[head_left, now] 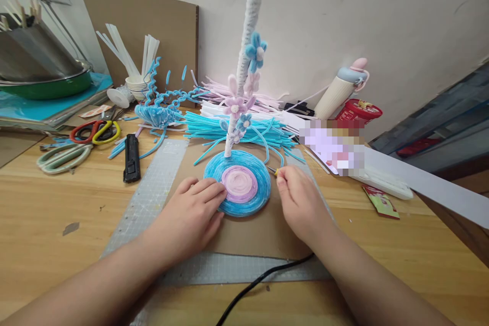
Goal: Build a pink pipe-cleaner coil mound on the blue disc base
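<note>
A round disc of coiled pipe cleaners (263,183), blue outside with a purple ring and pale pink centre, lies on a brown cardboard sheet (244,239). My left hand (196,209) grips its left edge, fingers on top and thumb low at the rim. At the disc's far edge rises a white-wrapped stem (247,30), bearing blue and pink fuzzy flowers (236,106). Just right of the disc, my right hand (300,198) is closed around a corded tool (275,171); only its metal tip and a yellow part show, the tip near the rim.
Blue pipe cleaners (237,130) lie behind the disc. Scissors (66,158), a black cutter (132,158) and a coiled blue piece (158,114) are at left. A bottle (336,91) and a red tub (357,112) stand back right. A black cord (263,277) crosses the cutting mat (191,270).
</note>
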Tool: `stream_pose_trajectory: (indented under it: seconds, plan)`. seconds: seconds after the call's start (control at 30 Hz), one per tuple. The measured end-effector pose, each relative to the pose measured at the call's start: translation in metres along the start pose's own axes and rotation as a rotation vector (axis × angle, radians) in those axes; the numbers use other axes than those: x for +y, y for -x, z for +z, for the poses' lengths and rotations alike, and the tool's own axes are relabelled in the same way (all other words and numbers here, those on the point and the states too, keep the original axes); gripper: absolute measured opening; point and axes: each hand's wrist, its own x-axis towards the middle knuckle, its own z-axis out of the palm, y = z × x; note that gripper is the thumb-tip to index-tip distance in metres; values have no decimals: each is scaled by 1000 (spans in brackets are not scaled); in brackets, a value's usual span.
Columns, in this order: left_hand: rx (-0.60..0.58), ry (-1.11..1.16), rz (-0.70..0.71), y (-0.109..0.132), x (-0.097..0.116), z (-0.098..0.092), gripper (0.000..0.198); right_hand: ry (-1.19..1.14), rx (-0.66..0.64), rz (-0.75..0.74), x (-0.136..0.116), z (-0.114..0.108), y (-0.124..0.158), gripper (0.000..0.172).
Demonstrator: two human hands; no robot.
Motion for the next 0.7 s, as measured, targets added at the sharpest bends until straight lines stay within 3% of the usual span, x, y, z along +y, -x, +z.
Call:
stream_pose_trajectory:
  seconds: [0.13,0.3,0.4,0.57,0.7]
  plan:
    - [-1,5,-6,-1,0,0,26,-129,57,115,9,-18,0,33]
    - [4,18,-18,0,-2,1,27,-121,91,164,23,-27,-1,43]
    - [-17,29,-31,0,-2,1,27,-144,-24,62,25,-22,-2,27]
    - [-31,33,-82,0,-1,0,26,17,-373,-277,2,-5,1,48]
    - [-5,26,-80,0,0,0,25,53,-505,-380,-20,8,-2,62]
